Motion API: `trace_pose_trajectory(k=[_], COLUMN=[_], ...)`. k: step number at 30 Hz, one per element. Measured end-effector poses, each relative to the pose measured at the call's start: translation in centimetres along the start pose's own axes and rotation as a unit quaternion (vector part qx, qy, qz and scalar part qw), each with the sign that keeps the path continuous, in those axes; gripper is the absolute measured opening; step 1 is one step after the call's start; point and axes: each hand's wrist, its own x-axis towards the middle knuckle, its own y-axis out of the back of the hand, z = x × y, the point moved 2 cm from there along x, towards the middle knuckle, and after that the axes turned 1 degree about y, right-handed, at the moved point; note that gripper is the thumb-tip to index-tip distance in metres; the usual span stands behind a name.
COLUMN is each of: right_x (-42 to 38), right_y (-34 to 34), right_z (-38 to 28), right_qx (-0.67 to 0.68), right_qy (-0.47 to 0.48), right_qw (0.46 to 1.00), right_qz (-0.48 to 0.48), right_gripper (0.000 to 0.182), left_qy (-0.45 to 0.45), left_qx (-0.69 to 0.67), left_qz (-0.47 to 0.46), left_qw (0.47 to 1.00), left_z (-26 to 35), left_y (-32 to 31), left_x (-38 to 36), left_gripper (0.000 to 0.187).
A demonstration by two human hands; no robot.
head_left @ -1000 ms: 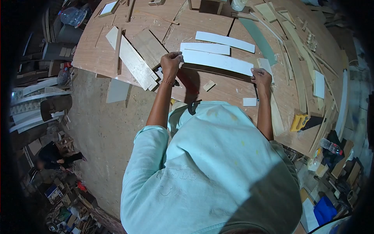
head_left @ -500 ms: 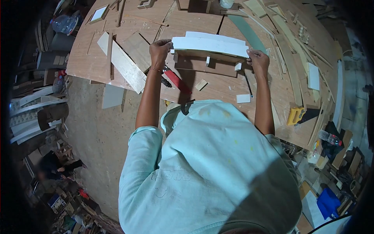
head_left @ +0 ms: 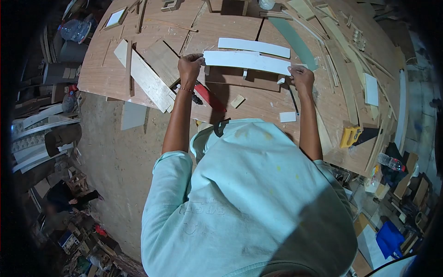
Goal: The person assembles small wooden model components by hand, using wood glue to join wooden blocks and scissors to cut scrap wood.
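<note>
A long white strip of board spans between my two hands. My left hand pinches its left end, and my right hand pinches the right end. Just beyond it lies a second white strip, with a gap between the two. Beneath the held strip, a shallow wooden frame with small white-ended blocks partly shows; the rest is hidden. Close to my right hand, a dark pencil lies on the table.
Near my left wrist lie a red-handled tool and a pale plank. A small wood block and a white piece are closer to me. A yellow-handled saw rests at the right. At lower left sits another person.
Both hands have drawn the white strip slightly toward me. More of the strip behind it now shows, with a gap between them. My right hand has shifted a little left and nearer.
</note>
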Motion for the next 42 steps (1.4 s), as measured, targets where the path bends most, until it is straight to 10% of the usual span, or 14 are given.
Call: trace_pose_trajectory(k=[42], right_x=[-1.3], right_y=[-0.6], right_z=[1.6], right_qx=[-0.005], right_qy=[0.027], right_qw=[1.0], right_qz=[0.009], right_gripper=[0.023], left_qy=[0.033], left_qx=[-0.012], left_qz=[-0.003], left_qw=[0.999], left_z=[-1.9], left_y=[-0.1], left_x=[-0.1], left_gripper=[0.018])
